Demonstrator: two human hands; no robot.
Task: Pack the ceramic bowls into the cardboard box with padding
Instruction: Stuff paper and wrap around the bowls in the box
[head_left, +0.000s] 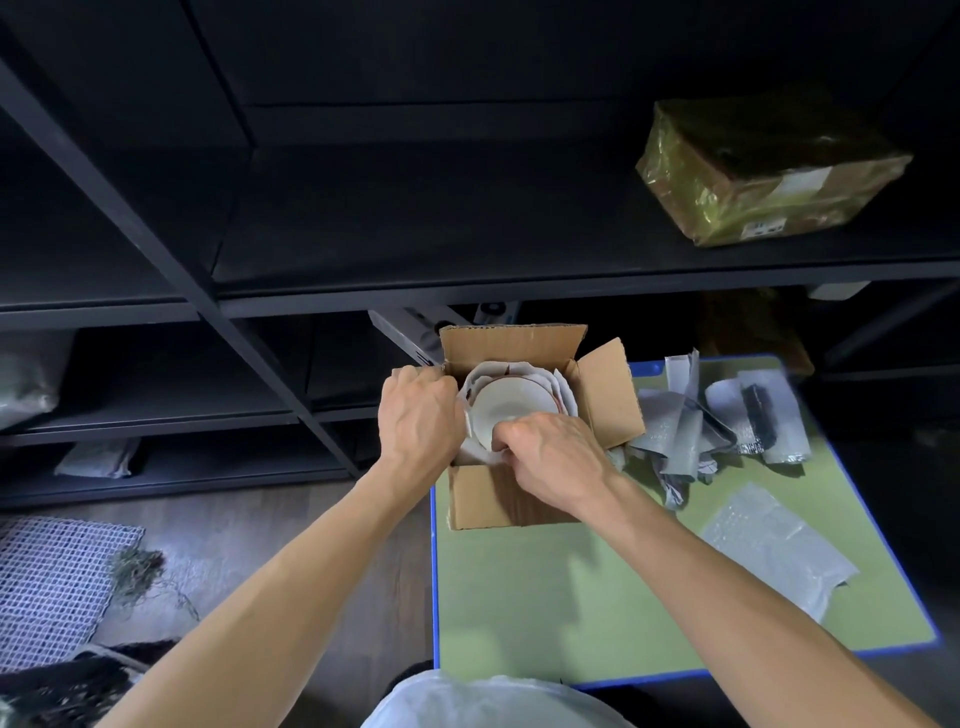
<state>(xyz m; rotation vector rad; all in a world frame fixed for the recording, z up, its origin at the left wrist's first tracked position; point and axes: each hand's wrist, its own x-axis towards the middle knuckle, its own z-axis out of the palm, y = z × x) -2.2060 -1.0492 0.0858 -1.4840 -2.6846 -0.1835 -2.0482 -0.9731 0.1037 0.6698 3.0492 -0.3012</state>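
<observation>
An open cardboard box (602, 400) stands at the far left corner of the green table (561, 587). Inside it lies a white ceramic bowl (511, 408), ringed by white padding sheets (563, 402). My left hand (418, 410) is curled over the box's left wall, gripping the padding at that edge. My right hand (550, 457) reaches in over the near wall, its fingers curled on the padding at the bowl's near rim. Whether other bowls sit underneath is hidden.
Crumpled grey and foil padding pieces (722, 421) lie right of the box, and a bubble wrap sheet (774, 545) lies on the table's right side. Dark shelving stands behind, with a film-wrapped parcel (769, 166) on it. A mesh mat (52, 582) lies on the floor at left.
</observation>
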